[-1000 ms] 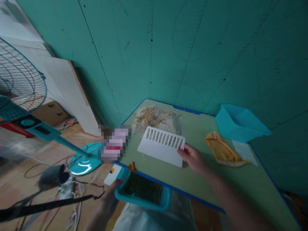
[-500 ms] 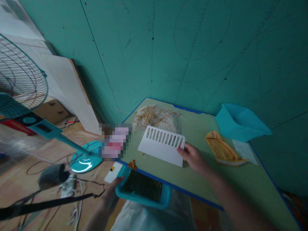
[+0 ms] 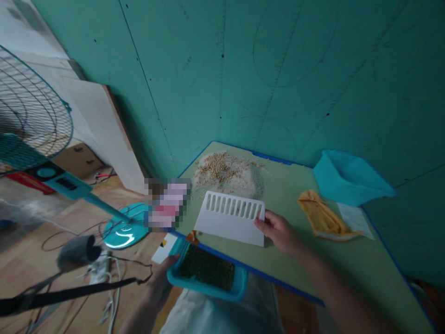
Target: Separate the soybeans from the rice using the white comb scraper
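White plastic, slotted along its far edge, formed the scraper (image 3: 229, 224), which lay tilted on the green table (image 3: 306, 264) near its front edge. Compared with a second earlier, the scraper had been drawn a little away from the pile of pale grains (image 3: 227, 174) at the back corner and toward the blue-trimmed front edge. Its near left corner was thus brought almost over the teal tray (image 3: 239, 290), so the gap between scraper and tray had narrowed.

The scraper's right end was pinched by the right hand (image 3: 280, 232), fingers closed on the corner, the forearm stretched diagonally across the table from the lower right. The tray, filled with dark green grains (image 3: 207, 269), was held just below the table edge by the left hand (image 3: 158, 287). The thumb was hooked over the tray's left rim, while the other fingers were hidden beneath it.

A blue tub (image 3: 347, 178) and a yellow cloth (image 3: 321, 218) were left untouched at the right.
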The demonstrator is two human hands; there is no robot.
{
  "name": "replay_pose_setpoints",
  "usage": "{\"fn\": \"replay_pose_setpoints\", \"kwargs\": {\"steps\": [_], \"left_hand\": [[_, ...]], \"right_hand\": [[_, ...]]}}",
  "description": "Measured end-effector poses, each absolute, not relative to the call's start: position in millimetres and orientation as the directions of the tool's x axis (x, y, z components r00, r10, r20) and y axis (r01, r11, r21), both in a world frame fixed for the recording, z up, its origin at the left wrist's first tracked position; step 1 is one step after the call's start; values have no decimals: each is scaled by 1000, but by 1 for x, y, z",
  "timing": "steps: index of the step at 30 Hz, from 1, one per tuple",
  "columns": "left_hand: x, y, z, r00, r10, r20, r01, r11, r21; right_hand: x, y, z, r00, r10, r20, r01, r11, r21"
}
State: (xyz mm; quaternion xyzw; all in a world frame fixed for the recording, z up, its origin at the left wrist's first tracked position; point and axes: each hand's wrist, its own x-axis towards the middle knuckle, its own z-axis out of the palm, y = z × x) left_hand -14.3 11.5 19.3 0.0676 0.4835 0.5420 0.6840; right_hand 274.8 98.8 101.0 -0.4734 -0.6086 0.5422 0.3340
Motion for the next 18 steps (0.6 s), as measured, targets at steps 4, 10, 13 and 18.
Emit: {"fn": "replay_pose_setpoints", "kwargs": {"steps": [4, 10, 13, 18], "left_hand": [[-14, 11, 22, -70, 811, -581, -682, 386, 621], [-13, 11, 27, -97, 813, -574, -722, 340, 603], [-13, 10, 25, -93, 767, -635, -737, 375, 561], [-9, 10, 18, -102, 780, -618, -775, 327, 540]], "right_hand": [[281, 98, 104, -375, 913, -163, 193, -95, -977], [288, 99, 103, -377, 901, -214, 212, -141, -967], [289, 99, 104, -380, 897, -225, 240, -139, -961], [292, 97, 110, -430, 874, -224, 259, -118, -958]]}}
